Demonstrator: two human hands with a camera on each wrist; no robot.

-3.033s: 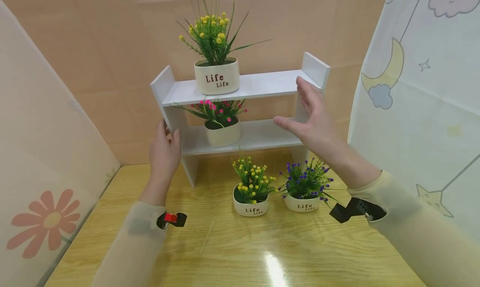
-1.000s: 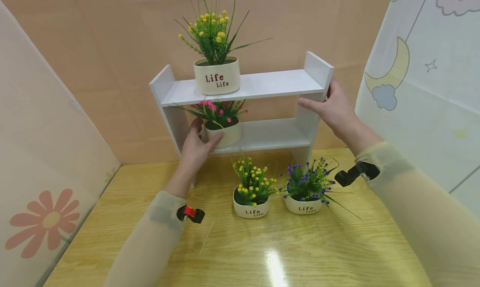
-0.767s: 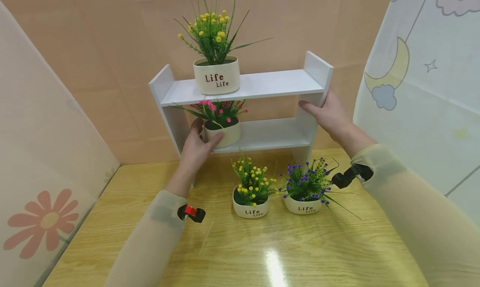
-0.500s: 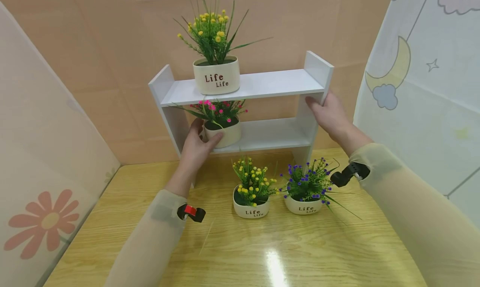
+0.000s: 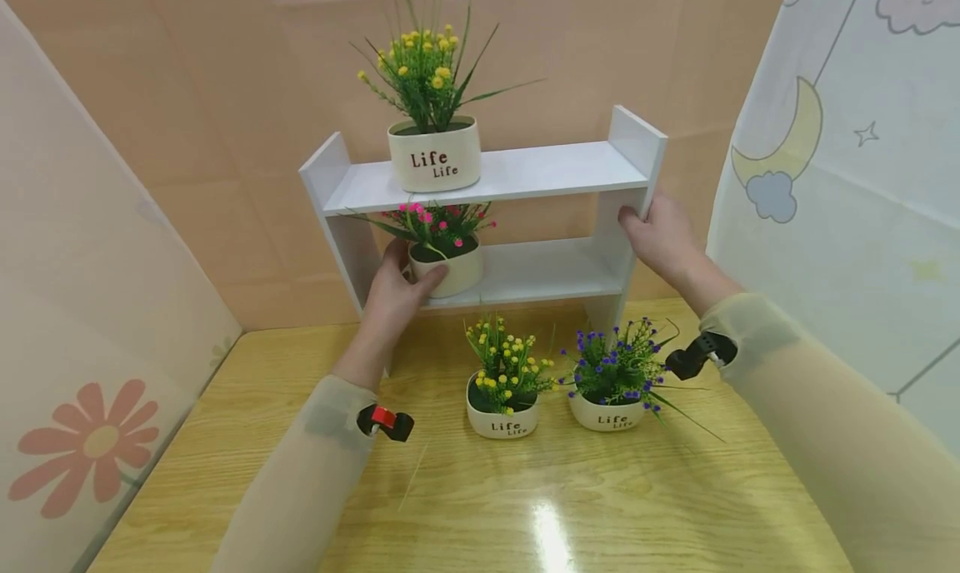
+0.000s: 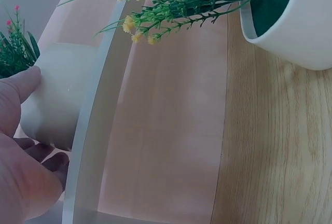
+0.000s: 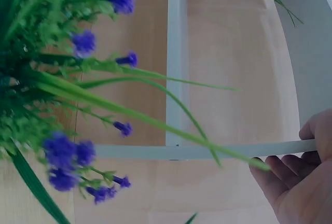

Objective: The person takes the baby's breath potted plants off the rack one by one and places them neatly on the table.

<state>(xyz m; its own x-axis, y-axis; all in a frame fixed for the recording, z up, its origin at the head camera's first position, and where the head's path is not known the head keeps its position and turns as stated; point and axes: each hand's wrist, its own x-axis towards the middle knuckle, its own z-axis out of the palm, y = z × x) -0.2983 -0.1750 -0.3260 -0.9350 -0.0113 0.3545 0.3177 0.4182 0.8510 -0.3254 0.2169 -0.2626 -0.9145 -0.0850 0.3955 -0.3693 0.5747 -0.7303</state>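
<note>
My left hand (image 5: 392,294) grips the left end of the cream pot with pink flowers (image 5: 459,275) on the lower board of the white shelf (image 5: 551,269). In the left wrist view, my left thumb lies on that pot (image 6: 62,89) and the fingers curl under its side. My right hand (image 5: 663,236) pinches the shelf's right side panel just under the top board, thumb on the inner face. The right wrist view shows my right hand (image 7: 306,182) around the panel's edge (image 7: 233,150). The fingers behind the panel are partly hidden in the head view.
A cream pot with yellow flowers (image 5: 435,161) stands on the top board, left of centre. On the wooden table (image 5: 465,506), in front of the shelf, stand a yellow-flowered pot (image 5: 502,421) and a purple-flowered pot (image 5: 606,415). Fabric walls (image 5: 225,140) surround the table.
My left hand has moved from the outside of the left panel onto the pink-flowered pot. My right hand has gone from hovering by the right panel to gripping it.
</note>
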